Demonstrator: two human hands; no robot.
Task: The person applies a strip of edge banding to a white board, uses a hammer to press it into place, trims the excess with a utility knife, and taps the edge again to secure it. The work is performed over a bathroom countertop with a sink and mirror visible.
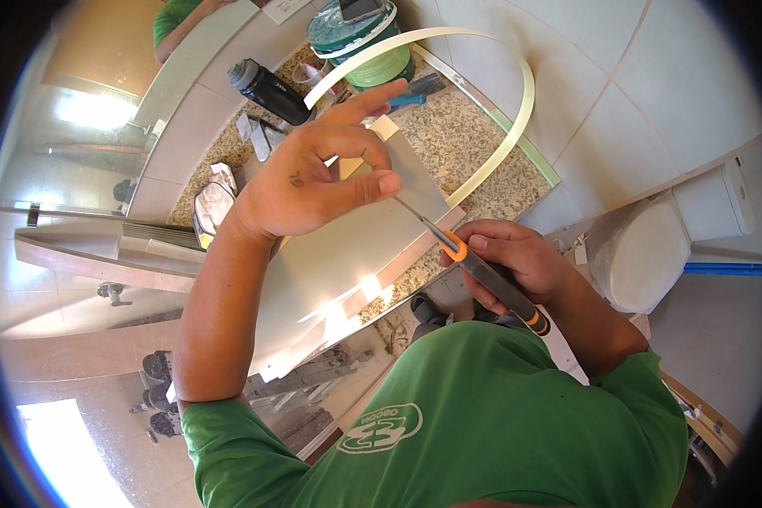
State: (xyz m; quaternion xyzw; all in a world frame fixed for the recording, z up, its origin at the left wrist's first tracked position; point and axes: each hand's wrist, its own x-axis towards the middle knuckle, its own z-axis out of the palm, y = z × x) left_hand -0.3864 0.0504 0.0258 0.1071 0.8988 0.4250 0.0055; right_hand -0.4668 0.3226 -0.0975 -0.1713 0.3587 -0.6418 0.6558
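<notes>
My right hand (pixel 516 258) is wrapped round the black and orange handle of a utility knife (pixel 499 288). Its narrow metal blade points up and left, and the tip ends beside my left thumb. My left hand (pixel 313 178) is raised over the board, thumb and a bent finger drawn together, another finger stretched out. Whether they pinch the blade tip or something small cannot be made out. Beneath lies a smooth grey-beige board (pixel 347 245) on a speckled granite counter (pixel 499 169). A thin cream strip (pixel 529 93) arches in a big loop from behind my left hand to the board's edge.
A dark bottle (pixel 271 91) and a green bucket (pixel 356 42) with a phone (pixel 361 8) on its lid stand at the counter's back. A blue-handled tool (pixel 411 99) lies near the bucket. A mirror (pixel 93 110) is on the left, a covered toilet (pixel 643 254) on the right.
</notes>
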